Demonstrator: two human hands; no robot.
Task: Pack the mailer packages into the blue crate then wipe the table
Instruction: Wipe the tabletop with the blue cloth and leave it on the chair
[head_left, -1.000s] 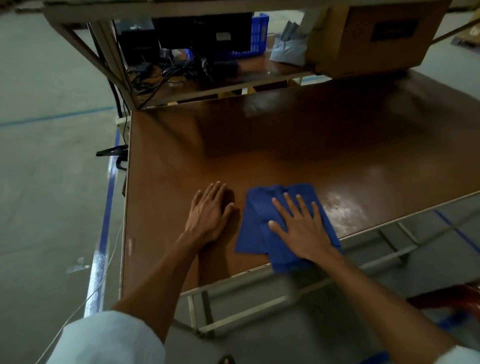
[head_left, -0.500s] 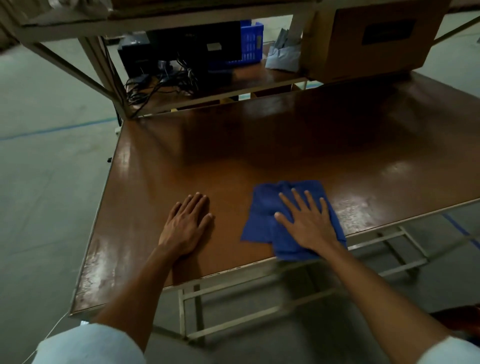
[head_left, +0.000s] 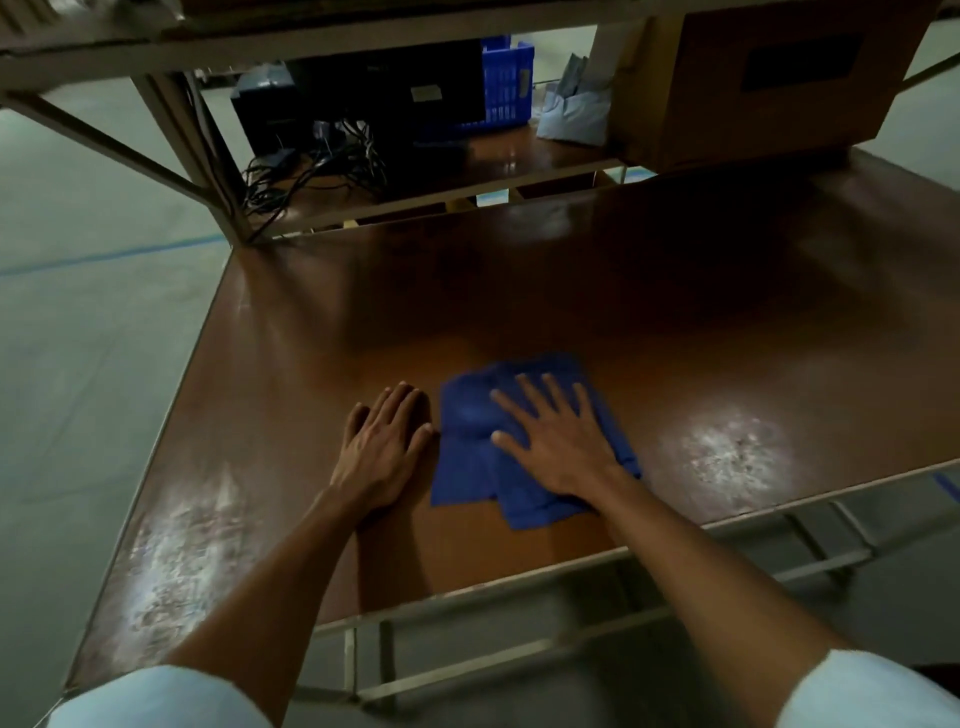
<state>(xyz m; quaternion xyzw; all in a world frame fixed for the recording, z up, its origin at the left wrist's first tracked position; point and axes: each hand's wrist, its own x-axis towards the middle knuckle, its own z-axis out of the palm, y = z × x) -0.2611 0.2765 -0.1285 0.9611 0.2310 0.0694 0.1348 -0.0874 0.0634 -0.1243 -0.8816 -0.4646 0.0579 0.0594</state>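
Fingers straight and spread, the right hand (head_left: 561, 447) presses the cloth (head_left: 462, 467) flat near the surface's (head_left: 675, 322) near edge. The left hand (head_left: 382, 452) rests flat just beside it. Use even palm pressure and overlapping strokes toward the whitish patches (head_left: 727, 452).

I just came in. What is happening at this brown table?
A person is wiping the brown table. The right hand presses flat on a folded blue cloth near the front edge, while the left hand rests flat on the bare wood beside it. A blue crate stands on the shelf behind.
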